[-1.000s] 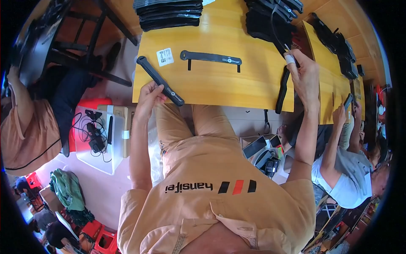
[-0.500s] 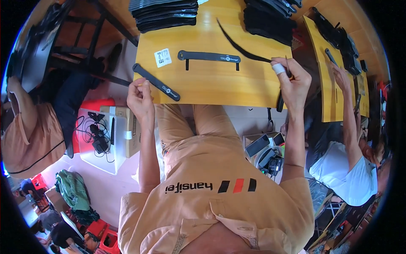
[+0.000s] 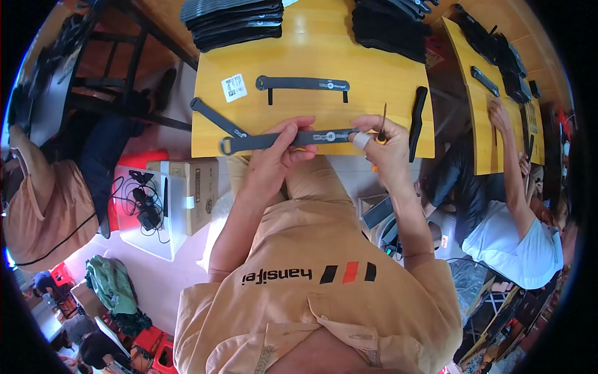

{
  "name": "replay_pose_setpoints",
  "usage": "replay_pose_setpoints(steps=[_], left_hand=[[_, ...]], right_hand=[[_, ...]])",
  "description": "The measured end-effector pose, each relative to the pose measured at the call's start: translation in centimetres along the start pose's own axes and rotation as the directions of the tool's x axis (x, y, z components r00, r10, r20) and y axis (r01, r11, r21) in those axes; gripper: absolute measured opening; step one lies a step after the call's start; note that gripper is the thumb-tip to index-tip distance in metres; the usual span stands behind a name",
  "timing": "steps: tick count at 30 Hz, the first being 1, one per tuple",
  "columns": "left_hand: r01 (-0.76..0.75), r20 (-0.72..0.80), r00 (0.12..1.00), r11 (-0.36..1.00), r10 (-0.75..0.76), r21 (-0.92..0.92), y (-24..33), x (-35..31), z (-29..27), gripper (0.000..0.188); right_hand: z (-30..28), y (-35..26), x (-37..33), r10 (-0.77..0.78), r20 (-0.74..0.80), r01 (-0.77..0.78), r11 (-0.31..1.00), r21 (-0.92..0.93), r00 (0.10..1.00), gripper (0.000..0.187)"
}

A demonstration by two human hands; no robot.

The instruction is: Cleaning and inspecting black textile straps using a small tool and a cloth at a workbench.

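The left hand (image 3: 277,153) pinches a long, flat dark grey strap with a ring-shaped end (image 3: 280,139) near its middle, fingers closed on it from above; the right hand (image 3: 383,146) grips the strap's other end, fingers clamped together on it and on a thin dark pointed tool (image 3: 382,118) that stands upright; the strap is held level just over the near edge of the yellow wooden desk (image 3: 374,75), stretched between both hands, which seems to keep it taut and flat. A second grey strap (image 3: 303,83) lies flat mid-desk; a white label (image 3: 234,87) sits toward the left edge; another strap (image 3: 215,116) hangs slantwise over the near left corner; a black strip (image 3: 417,121) lies by the right edge; stacks of dark pieces (image 3: 233,22) line the far edge, within reach yet apart from the working space.
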State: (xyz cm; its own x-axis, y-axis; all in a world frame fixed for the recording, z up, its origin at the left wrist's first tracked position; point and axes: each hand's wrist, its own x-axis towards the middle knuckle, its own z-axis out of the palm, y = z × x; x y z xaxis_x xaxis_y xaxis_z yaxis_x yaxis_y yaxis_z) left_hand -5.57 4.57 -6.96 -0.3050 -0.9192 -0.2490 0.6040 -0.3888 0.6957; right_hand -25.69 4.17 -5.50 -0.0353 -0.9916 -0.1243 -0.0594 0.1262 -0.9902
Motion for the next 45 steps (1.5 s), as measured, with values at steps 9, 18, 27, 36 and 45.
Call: replay_pose_setpoints(steps=[9, 18, 27, 36, 45], left_hand=[[-0.040, -0.278, 0.952, 0.948, 0.132, 0.315, 2.3, 2.1, -5.4, 0.016], [0.026, -0.338, 0.926, 0.864, 0.169, 0.502, 3.8, 6.6, -8.0, 0.014], [0.042, -0.290, 0.939, 0.774, 0.186, 0.631, 3.4, 10.0, -9.6, 0.014], [0.074, -0.349, 0.895, 0.682, 0.276, 0.727, 2.7, 11.7, -10.5, 0.012], [0.106, -0.375, 0.886, 0.669, 0.271, 0.735, 2.4, 12.1, -10.7, 0.012]], right_hand=[[-1.5, 2.1, 3.2, 0.188, -0.026, -0.186, 0.981, 0.053, 0.982, 0.015], [-1.1, 4.4, 8.0, 0.161, -0.086, -0.155, 0.985, 0.076, 0.983, 0.007], [-1.0, 7.1, 10.9, 0.219, -0.084, -0.213, 0.974, 0.073, 0.972, 0.006], [-1.2, 8.4, 12.1, 0.191, -0.123, -0.197, 0.980, -0.035, 0.974, 0.005], [-1.2, 9.5, 12.2, 0.097, -0.145, -0.106, 0.993, -0.057, 0.985, 0.004]])
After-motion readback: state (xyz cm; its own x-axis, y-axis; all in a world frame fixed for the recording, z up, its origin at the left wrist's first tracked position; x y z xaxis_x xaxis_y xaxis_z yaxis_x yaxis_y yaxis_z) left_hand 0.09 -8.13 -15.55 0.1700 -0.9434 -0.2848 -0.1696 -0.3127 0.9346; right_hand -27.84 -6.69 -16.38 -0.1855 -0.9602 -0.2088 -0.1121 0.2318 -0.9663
